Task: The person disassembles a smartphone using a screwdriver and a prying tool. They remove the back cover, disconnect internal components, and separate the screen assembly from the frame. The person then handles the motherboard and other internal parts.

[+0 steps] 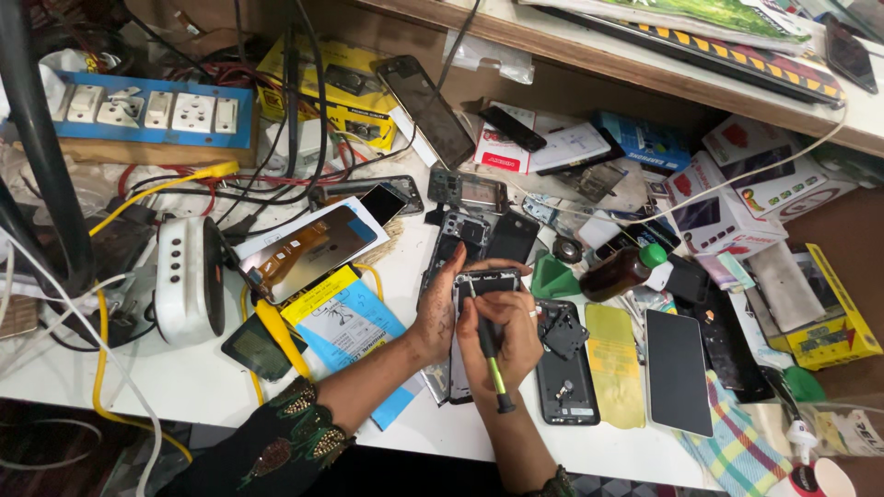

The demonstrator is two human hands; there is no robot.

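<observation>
My left hand [438, 311] grips the left edge of an opened phone body [488, 281] lying on the white table [184, 382]. My right hand [505, 333] holds a black screwdriver with a yellow-green grip [492, 361], its tip pressed to the phone's upper left part. Most of the phone is hidden under both hands. A second open phone frame [565, 375] lies just to the right.
Around the phone lie a yellow battery [615, 366], a white-edged dark phone [678, 370], a brown bottle with a green cap [622, 272], a green triangular pick [553, 277], loose screens and frames [304, 254], boxes [718, 216], a white device [188, 278], cables and a socket board [152, 112].
</observation>
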